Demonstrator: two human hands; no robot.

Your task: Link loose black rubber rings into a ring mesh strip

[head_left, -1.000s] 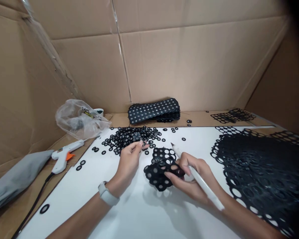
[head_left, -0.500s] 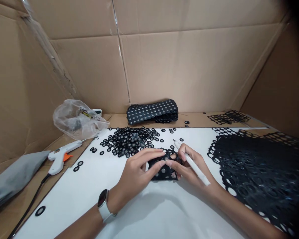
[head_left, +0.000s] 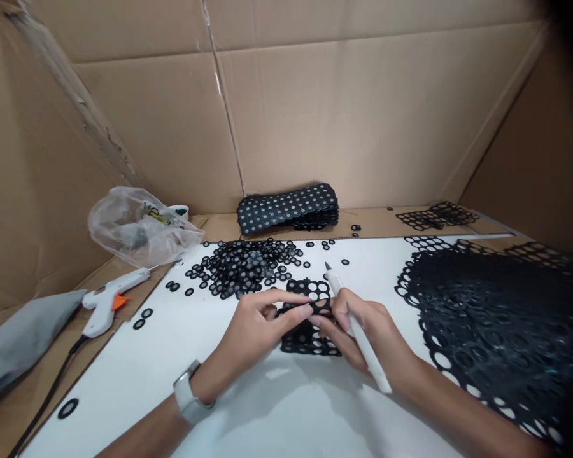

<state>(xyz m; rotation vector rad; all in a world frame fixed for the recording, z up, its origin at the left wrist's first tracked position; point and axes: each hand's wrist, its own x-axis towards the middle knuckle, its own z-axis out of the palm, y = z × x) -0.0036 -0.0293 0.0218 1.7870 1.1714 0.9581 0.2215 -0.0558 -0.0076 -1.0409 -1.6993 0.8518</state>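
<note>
Near the middle of the white board, a small black sheet full of round holes (head_left: 293, 348) is bent, with a raised fold between my hands. My left hand (head_left: 260, 321) pinches this fold between thumb and fingers from the left. My right hand (head_left: 370, 318) touches the fold's right side with its fingertips. It also grips a white pen-shaped tool (head_left: 370, 359) with a dark pointed tip, which points up and away from me. White board shows through several of the sheet's holes. The fingers hide part of the fold.
A heap of black rings (head_left: 248, 264) lies beyond my left hand. Black perforated sheets (head_left: 496, 318) are piled on the right. A dotted black stack (head_left: 286, 207) stands at the back. A glue gun (head_left: 107, 302), plastic bag (head_left: 143, 226) and grey pouch (head_left: 26, 334) are at left.
The sheet has gone from mostly flat between my hands to folded up in the middle, and more open holes show. The pen-shaped tool's tip has shifted slightly left.
</note>
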